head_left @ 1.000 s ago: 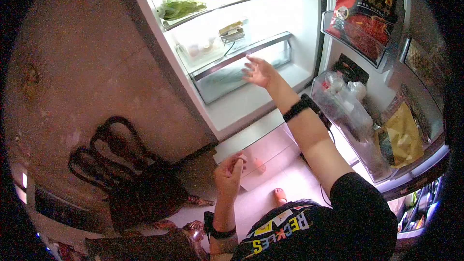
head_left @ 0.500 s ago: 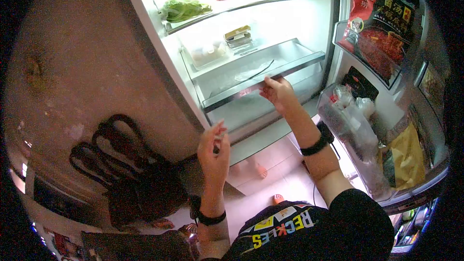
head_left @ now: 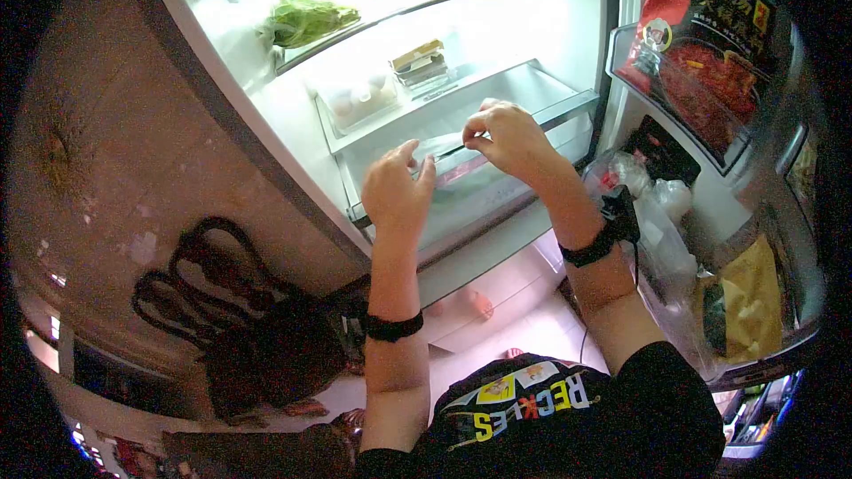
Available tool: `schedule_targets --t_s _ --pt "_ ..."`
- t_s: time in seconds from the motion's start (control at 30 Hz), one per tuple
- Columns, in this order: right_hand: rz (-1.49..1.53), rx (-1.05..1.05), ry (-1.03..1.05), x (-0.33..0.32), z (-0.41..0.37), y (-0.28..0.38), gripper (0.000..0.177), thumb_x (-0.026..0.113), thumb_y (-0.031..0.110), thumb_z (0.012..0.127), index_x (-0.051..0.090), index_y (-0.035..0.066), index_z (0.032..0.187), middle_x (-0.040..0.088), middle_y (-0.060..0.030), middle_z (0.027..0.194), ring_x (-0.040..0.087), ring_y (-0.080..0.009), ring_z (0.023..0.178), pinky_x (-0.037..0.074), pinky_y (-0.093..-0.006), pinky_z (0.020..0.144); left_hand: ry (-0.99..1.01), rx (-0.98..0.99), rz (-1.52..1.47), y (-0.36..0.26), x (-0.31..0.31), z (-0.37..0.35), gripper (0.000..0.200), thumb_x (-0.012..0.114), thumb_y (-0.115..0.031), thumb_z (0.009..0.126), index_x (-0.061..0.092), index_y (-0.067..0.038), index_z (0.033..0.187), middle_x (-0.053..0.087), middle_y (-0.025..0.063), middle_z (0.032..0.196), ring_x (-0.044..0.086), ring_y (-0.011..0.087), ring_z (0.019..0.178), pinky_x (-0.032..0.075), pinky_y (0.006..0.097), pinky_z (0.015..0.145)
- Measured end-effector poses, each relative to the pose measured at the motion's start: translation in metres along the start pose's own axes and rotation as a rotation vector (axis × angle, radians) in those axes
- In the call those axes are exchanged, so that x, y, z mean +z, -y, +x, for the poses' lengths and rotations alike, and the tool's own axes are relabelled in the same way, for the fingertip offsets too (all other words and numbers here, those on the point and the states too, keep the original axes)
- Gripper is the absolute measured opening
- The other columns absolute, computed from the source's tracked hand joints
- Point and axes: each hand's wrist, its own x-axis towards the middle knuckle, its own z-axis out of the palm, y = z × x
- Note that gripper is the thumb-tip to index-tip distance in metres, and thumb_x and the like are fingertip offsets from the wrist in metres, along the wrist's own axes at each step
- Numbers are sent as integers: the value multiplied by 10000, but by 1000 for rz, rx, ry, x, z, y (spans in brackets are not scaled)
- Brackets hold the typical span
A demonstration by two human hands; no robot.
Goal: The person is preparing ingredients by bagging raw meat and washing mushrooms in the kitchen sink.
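Observation:
My right hand [head_left: 509, 140] is over the pulled-out clear fridge drawer [head_left: 568, 109], its fingers pinched on the edge of a clear plastic bag [head_left: 441, 144] with a thin dark line along it. Beside the other end of that bag is my left hand [head_left: 395, 188], with thumb and forefinger apart. Both hands partly cover the drawer's front rail. What the bag contains cannot be made out.
Above the drawer, egg-like things sit in a clear box [head_left: 362, 99] next to a small stacked package [head_left: 419, 65]. Leafy greens [head_left: 311, 20] lie on the upper shelf. The open door on the right holds a hotpot packet [head_left: 710, 53] and a yellow-brown bag [head_left: 751, 302].
My right hand has left the drawer's front rail and now pinches the plastic bag. My left hand has risen from below the drawer to the bag's left end.

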Motion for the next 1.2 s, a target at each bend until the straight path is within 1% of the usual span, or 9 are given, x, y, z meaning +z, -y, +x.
schedule_targets --t_s 0.03,0.2,0.37,0.77,0.97,1.03,1.1,1.13,1.2 --pt "65 116 235 2 5 -4 100 612 95 752 655 47 828 587 -134 714 570 -279 684 471 -364 662 87 -49 23 -3 -2 4 248 609 -253 770 661 -68 928 636 95 822 611 243 724 474 330 657" --pt "189 95 106 -3 20 7 83 602 71 735 640 17 785 600 -150 696 584 -266 645 472 -361 633 128 -167 -51 -2 3 11 152 618 -184 765 635 -34 779 592 98 718 587 277 685 452 393 639" --pt "343 -63 394 25 41 11 131 600 125 747 617 -2 775 615 -152 688 601 -251 637 471 -339 615 -242 -215 -324 1 2 19 98 575 -85 805 581 -4 752 603 102 664 592 174 609 464 307 581" --pt "476 -66 189 48 58 6 149 573 158 788 570 11 814 598 -158 717 585 -292 674 451 -378 639 -257 -291 -709 20 4 18 69 593 -9 789 533 -13 756 558 33 670 530 90 592 438 225 577" --pt "-367 -166 831 57 73 -10 204 561 135 754 637 76 933 629 -156 845 608 -293 796 472 -375 689 -227 -378 -785 22 3 12 55 581 39 739 563 -12 731 564 20 668 534 73 613 435 208 585" --pt "-382 -253 817 51 75 -8 249 569 111 718 655 88 951 644 -133 905 618 -265 830 494 -345 689 -203 -383 -801 21 1 8 58 577 45 728 571 -12 724 565 20 666 539 71 620 436 208 588" --pt "-278 129 843 36 78 7 231 551 130 719 665 43 900 640 -149 920 616 -256 852 493 -324 760 -145 -319 -769 19 -3 7 114 501 65 741 595 0 742 596 34 700 586 105 619 481 226 612" --pt "120 -161 652 52 63 -33 225 539 90 718 661 29 897 643 -146 913 615 -259 838 492 -333 754 -144 -319 -768 21 -1 6 114 501 65 741 595 0 742 596 34 700 586 105 619 481 226 612" --pt "191 -192 457 86 53 -61 207 572 66 694 669 47 876 648 -131 891 617 -257 838 497 -330 730 -142 -174 -556 27 4 4 179 507 75 715 639 1 812 612 55 717 598 131 638 480 231 631"
